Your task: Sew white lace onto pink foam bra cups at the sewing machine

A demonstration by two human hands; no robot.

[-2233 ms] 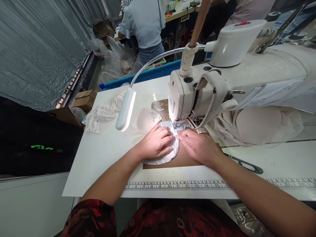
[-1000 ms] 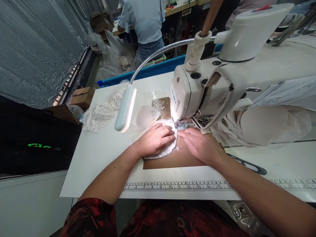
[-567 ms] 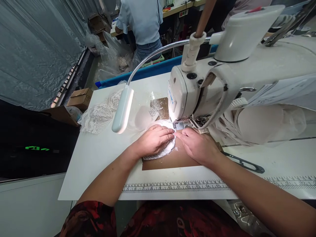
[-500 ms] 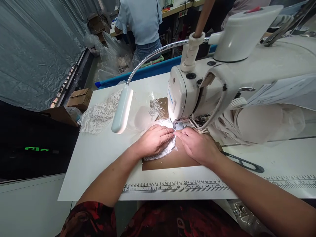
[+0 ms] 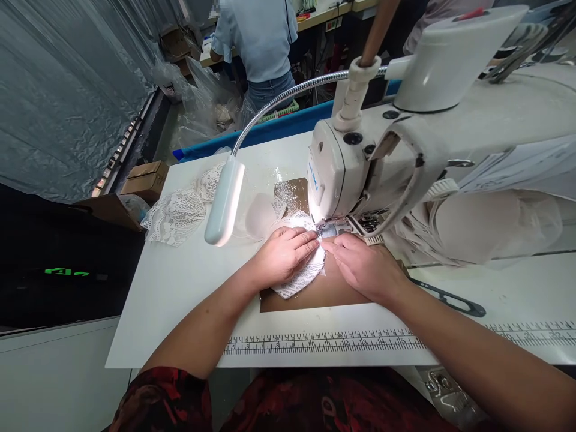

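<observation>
A white lace-covered cup piece (image 5: 301, 281) lies on the brown plate (image 5: 342, 288) beneath the head of a white sewing machine (image 5: 330, 171). My left hand (image 5: 288, 252) rests flat over the lace piece, fingers pointing toward the needle area. At the piece's right edge, my right hand (image 5: 364, 261) pinches the rim with thumb and forefinger, the other fingers curled. The fingertips of both hands nearly meet just in front of the presser foot, which is partly hidden.
A lamp (image 5: 224, 201) on a bendable neck hangs left of the machine. Lace pieces (image 5: 177, 216) and a pale cup (image 5: 261, 215) lie at the left. Stacked cups (image 5: 477, 225) sit under the machine arm. A person in a blue shirt (image 5: 261, 39) sits beyond.
The lace piece has turned beneath my left hand, its lower tip now pointing toward the front edge. Both hands have shifted only slightly. The view has moved a little.
</observation>
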